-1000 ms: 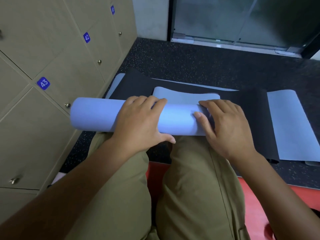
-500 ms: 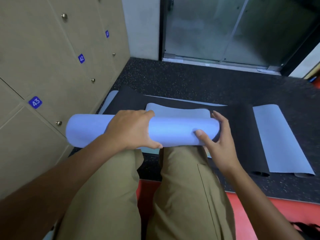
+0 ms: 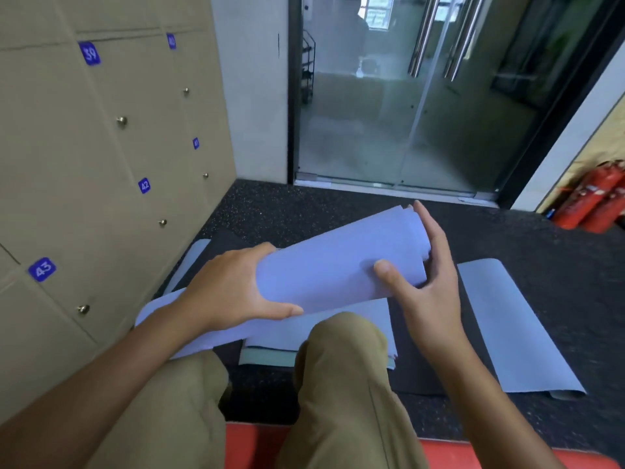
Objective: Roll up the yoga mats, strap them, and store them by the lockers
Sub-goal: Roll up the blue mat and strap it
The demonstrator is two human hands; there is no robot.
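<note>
A rolled light-blue yoga mat [image 3: 338, 262] is tilted in front of my knees, its right end raised and its left end low by the lockers [image 3: 84, 170]. My left hand [image 3: 233, 289] grips the roll near its middle, fingers over the top and thumb underneath. My right hand [image 3: 429, 275] holds the raised right end, thumb on the front and fingers along the end face. The mat's loose tail [image 3: 318, 333] still lies flat under the roll. No strap is visible.
A black mat [image 3: 422, 377] and a flat grey-blue mat [image 3: 507, 326] lie on the dark speckled floor to the right. Numbered beige lockers fill the left wall. A glass sliding door [image 3: 406, 96] is ahead. Red fire extinguishers [image 3: 595, 201] stand at far right.
The roll has been lifted off the floor and tilted, right end up. My right hand moved to the roll's end face. The view has risen toward the door.
</note>
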